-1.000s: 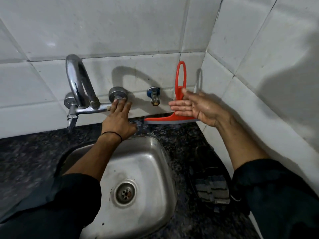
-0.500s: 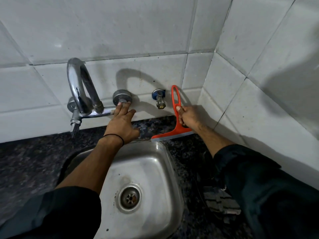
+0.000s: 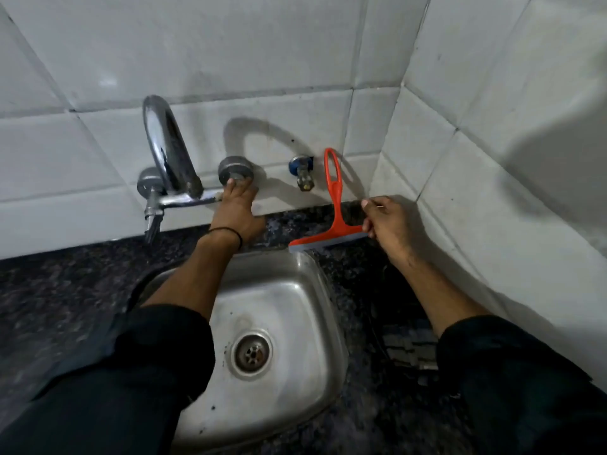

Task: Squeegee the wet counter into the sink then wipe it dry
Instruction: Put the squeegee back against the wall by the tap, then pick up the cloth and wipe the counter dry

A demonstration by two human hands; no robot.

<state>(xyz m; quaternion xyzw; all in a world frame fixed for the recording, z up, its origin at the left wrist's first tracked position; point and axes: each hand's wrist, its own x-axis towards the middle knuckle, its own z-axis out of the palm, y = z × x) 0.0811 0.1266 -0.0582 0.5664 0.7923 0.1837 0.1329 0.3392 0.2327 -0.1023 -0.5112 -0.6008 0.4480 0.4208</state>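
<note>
The orange squeegee stands upright on the dark speckled counter, its grey blade at the steel sink's back right corner and its looped handle up against the tiled wall. My right hand is at the blade's right end, with its lower fingers curled on that end and thumb and forefinger raised. My left hand lies flat against the wall behind the sink, fingertips on the round flange of the chrome tap, holding nothing.
A small blue-and-brass valve juts from the wall just left of the squeegee handle. A dark striped cloth lies on the counter right of the sink. Tiled walls meet in a corner behind my right hand.
My right hand has slid from the squeegee's handle down to the blade's right end. The squeegee is set lower, on the counter by the sink corner. My left hand stayed on the tap.
</note>
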